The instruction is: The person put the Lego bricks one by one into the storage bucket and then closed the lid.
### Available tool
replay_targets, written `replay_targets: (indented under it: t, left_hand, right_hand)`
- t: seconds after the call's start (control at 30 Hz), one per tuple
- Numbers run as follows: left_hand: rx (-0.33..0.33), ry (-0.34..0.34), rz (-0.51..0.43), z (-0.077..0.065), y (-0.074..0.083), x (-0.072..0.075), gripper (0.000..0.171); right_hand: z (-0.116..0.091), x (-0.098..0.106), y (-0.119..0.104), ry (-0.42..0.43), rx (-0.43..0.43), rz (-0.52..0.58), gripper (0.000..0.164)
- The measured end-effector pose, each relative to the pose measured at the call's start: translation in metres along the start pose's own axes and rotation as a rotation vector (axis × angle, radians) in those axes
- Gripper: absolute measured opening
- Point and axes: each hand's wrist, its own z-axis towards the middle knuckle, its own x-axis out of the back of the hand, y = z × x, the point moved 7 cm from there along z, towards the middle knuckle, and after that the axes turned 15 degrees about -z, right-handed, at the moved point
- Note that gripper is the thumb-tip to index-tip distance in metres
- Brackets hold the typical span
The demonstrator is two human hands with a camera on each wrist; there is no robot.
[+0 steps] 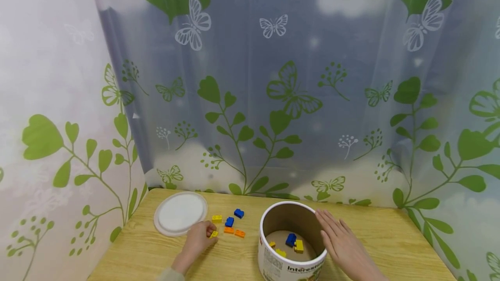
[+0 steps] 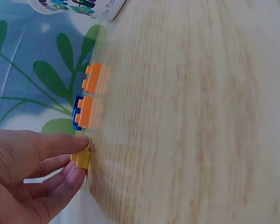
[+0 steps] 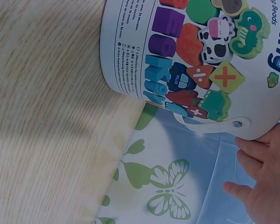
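Yellow brick (image 1: 214, 234), small and studded, plain bright yellow, sits between the left hand's (image 1: 197, 238) fingertips, low at the table (image 1: 129, 246), left of the tub (image 1: 265, 255); whether it touches wood, cannot tell. Fingertip pinch, likely because so small a piece offers little to grip. Studs upward in left wrist view. Hands well apart: right hand (image 1: 343, 242), fingers straight, lies along the tub's right rim, seemingly steadying it. Near the pinch, loose: second yellow brick (image 1: 216, 219), two blue bricks (image 1: 239, 214), two orange bricks (image 1: 240, 233). Tub stands mouth up, blue block (image 1: 291, 240) and yellow blocks (image 1: 299, 246) on its floor. White lid (image 1: 181, 211), far left, presumably kept off for access.
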Motion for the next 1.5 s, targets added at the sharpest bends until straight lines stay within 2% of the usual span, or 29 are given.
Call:
replay_targets:
  t: [0.23,0.33,0.5,0.67,0.83,1.13,1.4,1.5]
  left_hand:
    - [-0.006,0.052,0.01,-0.002,0.002,0.003,0.024]
    - [-0.028,0.05,0.032,-0.001,0.003,0.003,0.023]
    - [-0.048,0.043,0.012,0.001,0.01,0.003,0.023]
    - [-0.074,0.039,-0.015,0.005,0.03,0.007,0.022]
    - [-0.084,0.001,-0.038,0.008,0.054,0.007,0.021]
    - [-0.24,-0.03,-0.025,0.011,0.102,0.004,0.022]
    - [-0.271,-0.09,-0.08,0.014,0.135,-0.004,0.022]
    - [-0.286,-0.094,-0.073,0.015,0.145,-0.007,0.021]
  right_hand:
    - [-0.001,-0.002,0.001,-0.013,-0.013,0.0,0.048]
    - [-0.001,-0.002,0.001,-0.017,-0.01,0.014,0.048]
    - [-0.001,-0.002,0.001,-0.027,-0.01,0.015,0.048]
    - [-0.002,-0.002,0.001,-0.027,-0.014,0.006,0.049]
    - [-0.002,-0.003,0.002,-0.038,-0.019,0.009,0.049]
    - [-0.001,-0.003,0.001,-0.036,-0.017,0.004,0.049]
    - [-0.001,-0.001,0.001,0.003,-0.008,-0.019,0.049]
    - [-0.001,-0.001,0.001,0.003,-0.008,-0.02,0.049]
